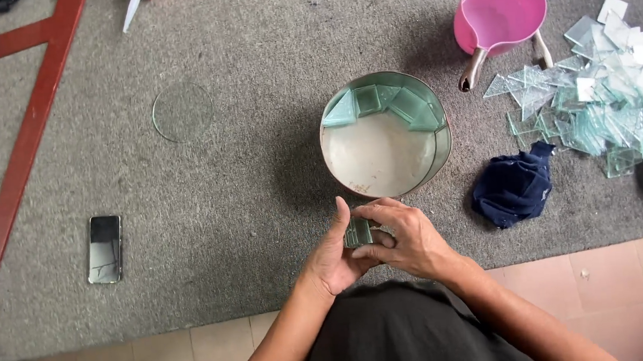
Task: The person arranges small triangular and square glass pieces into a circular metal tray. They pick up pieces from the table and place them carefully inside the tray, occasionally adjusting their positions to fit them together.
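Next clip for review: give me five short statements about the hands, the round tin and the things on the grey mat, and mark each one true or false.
1. Both hands hold a small stack of glass squares just below the round tin. True: the left hand and right hand pinch it between them.
2. The tin is packed full of glass. False: a few glass tiles line only its far wall; the pale bottom is mostly bare.
3. A phone lies on the grey mat to the left. True.
4. The pink jug lies inside the tin. False: it stands on the mat, up right of the tin.
5. A dark blue cloth lies right of the tin, near the pile of glass pieces. True.
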